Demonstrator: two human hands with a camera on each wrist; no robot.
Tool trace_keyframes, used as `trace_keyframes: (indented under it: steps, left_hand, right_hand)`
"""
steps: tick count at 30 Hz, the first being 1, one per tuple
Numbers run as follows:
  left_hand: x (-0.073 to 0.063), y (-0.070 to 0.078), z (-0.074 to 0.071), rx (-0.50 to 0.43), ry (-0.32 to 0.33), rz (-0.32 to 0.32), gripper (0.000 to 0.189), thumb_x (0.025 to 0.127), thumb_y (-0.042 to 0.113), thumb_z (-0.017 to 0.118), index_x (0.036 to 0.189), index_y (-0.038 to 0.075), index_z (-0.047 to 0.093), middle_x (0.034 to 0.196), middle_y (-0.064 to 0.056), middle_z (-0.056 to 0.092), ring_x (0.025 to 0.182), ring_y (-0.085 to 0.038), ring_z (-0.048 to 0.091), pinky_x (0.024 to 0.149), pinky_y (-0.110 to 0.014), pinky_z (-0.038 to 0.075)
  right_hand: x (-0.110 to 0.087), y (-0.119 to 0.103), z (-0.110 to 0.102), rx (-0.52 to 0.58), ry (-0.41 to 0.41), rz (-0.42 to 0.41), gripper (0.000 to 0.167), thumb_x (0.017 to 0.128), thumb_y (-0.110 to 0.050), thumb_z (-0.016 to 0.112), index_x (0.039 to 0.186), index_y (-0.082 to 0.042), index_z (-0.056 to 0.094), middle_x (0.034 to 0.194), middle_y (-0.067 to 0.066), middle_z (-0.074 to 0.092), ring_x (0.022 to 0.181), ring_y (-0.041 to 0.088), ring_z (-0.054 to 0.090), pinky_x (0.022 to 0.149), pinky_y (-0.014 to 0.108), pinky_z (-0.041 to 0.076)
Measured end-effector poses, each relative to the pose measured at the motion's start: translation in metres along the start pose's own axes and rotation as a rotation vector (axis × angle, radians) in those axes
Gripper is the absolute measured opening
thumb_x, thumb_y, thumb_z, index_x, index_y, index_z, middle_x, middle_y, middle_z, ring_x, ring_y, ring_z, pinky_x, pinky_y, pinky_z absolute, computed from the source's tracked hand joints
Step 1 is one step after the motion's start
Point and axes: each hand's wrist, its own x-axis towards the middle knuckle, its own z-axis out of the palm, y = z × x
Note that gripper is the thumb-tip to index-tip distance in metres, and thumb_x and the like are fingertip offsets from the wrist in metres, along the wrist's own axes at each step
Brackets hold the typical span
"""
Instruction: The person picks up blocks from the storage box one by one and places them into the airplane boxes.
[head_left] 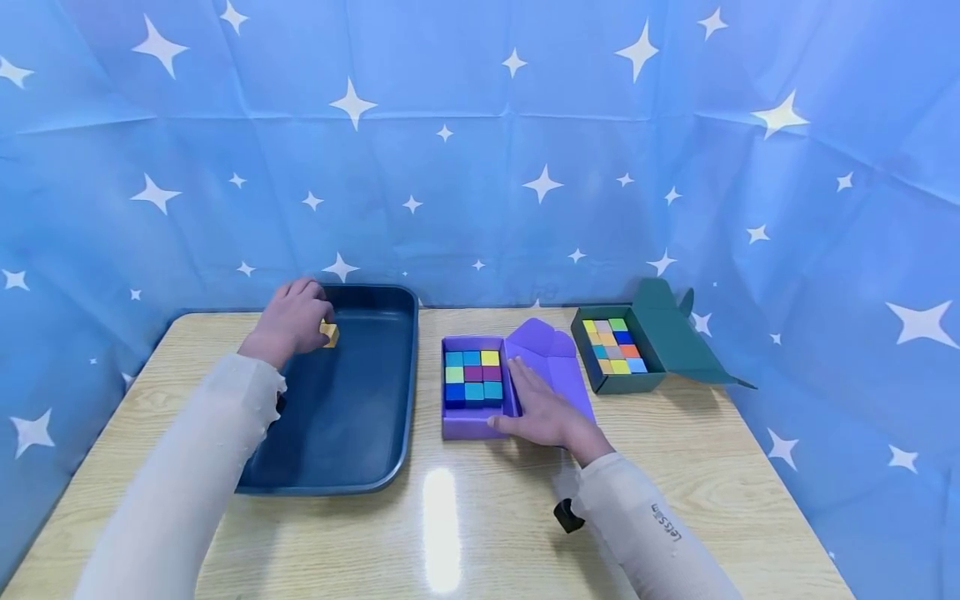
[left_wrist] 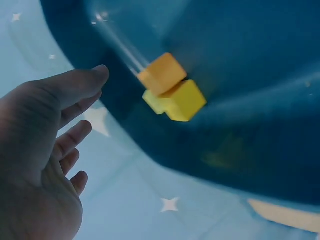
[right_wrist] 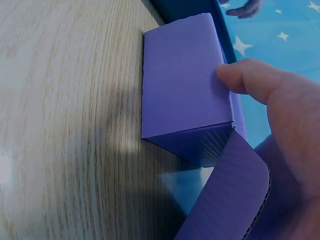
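My left hand [head_left: 294,317] is over the far left part of a dark blue tray [head_left: 352,442], its fingers apart from the cubes. In the left wrist view, an orange cube [left_wrist: 163,74], a yellow cube [left_wrist: 187,101] and a pale yellow-green cube [left_wrist: 153,101] lie bunched in the tray, beyond my thumb. My right hand [head_left: 546,414] rests along the right side of an open purple box [head_left: 471,427], fingers stretched over its lid [head_left: 572,383]. Its thumb touches the top of the box's front wall [right_wrist: 182,80]. Rows of coloured cubes [head_left: 472,377] fill most of the box.
An open dark green box [head_left: 626,384] with coloured cubes [head_left: 615,346] inside stands at the back right, its lid [head_left: 675,333] folded out to the right. A starry blue cloth [head_left: 480,167] hangs behind the wooden table [head_left: 360,542].
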Motion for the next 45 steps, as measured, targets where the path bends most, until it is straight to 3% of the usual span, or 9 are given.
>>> trace_keyframes:
  steps: [8, 14, 22, 28, 34, 39, 45]
  left_hand:
    - [0.006, -0.007, 0.025, -0.019, -0.012, -0.047, 0.036, 0.081, 0.016, 0.073, 0.116, 0.007, 0.069, 0.126, -0.023, 0.052, 0.125, -0.042, 0.036, 0.111, -0.061, 0.027]
    - [0.008, -0.011, 0.035, -0.018, -0.011, -0.089, 0.037, 0.083, 0.015, 0.071, 0.120, 0.008, 0.068, 0.130, -0.025, 0.051, 0.129, -0.043, 0.032, 0.112, -0.063, 0.026]
    - [0.009, -0.013, 0.040, -0.029, -0.013, -0.111, 0.040, 0.083, 0.014, 0.071, 0.122, 0.008, 0.066, 0.135, -0.027, 0.047, 0.132, -0.045, 0.030, 0.112, -0.063, 0.027]
    - [0.012, -0.013, 0.041, -0.056, -0.004, -0.099, 0.028, 0.083, 0.005, 0.068, 0.111, 0.007, 0.070, 0.123, -0.025, 0.052, 0.120, -0.042, 0.036, 0.108, -0.062, 0.031]
    - [0.012, -0.012, 0.040, -0.051, -0.013, -0.091, 0.026, 0.083, 0.003, 0.067, 0.109, 0.008, 0.072, 0.123, -0.024, 0.053, 0.120, -0.041, 0.036, 0.107, -0.062, 0.031]
    - [0.009, -0.014, 0.041, -0.053, -0.017, -0.102, 0.026, 0.084, 0.007, 0.068, 0.109, 0.005, 0.072, 0.123, -0.025, 0.053, 0.121, -0.042, 0.036, 0.108, -0.062, 0.031]
    - [0.007, -0.011, 0.042, -0.024, -0.025, -0.085, 0.027, 0.081, 0.023, 0.072, 0.097, 0.001, 0.073, 0.124, -0.024, 0.053, 0.125, -0.042, 0.036, 0.110, -0.060, 0.030]
  right_hand:
    - [-0.003, 0.000, -0.001, 0.008, 0.001, 0.012, 0.106, 0.085, -0.057, 0.063, 0.158, -0.016, -0.003, 0.166, 0.005, -0.003, 0.154, 0.028, 0.003, 0.122, 0.055, 0.015]
    - [-0.002, -0.001, 0.000, 0.016, 0.004, -0.002, 0.106, 0.084, -0.058, 0.063, 0.158, -0.017, -0.002, 0.166, 0.004, -0.003, 0.154, 0.027, 0.002, 0.122, 0.055, 0.016]
    - [-0.001, -0.002, 0.001, 0.014, 0.007, -0.003, 0.107, 0.084, -0.057, 0.064, 0.158, -0.017, -0.002, 0.166, 0.003, -0.003, 0.154, 0.027, 0.003, 0.122, 0.054, 0.016]
    - [-0.001, -0.003, 0.000, 0.019, 0.011, 0.000, 0.106, 0.083, -0.057, 0.064, 0.158, -0.017, -0.001, 0.166, 0.003, -0.002, 0.154, 0.027, 0.004, 0.122, 0.055, 0.017]
    - [-0.001, -0.003, 0.000, 0.012, 0.008, 0.010, 0.106, 0.084, -0.057, 0.064, 0.158, -0.018, -0.002, 0.166, 0.003, -0.002, 0.154, 0.026, 0.003, 0.122, 0.055, 0.016]
    - [-0.001, -0.002, 0.000, 0.007, 0.007, 0.008, 0.106, 0.084, -0.058, 0.064, 0.158, -0.018, -0.002, 0.166, 0.003, -0.003, 0.154, 0.026, 0.003, 0.122, 0.055, 0.016]
    - [-0.001, -0.001, 0.000, 0.010, 0.005, 0.003, 0.107, 0.084, -0.058, 0.063, 0.158, -0.017, -0.002, 0.166, 0.003, -0.003, 0.154, 0.027, 0.003, 0.122, 0.055, 0.016]
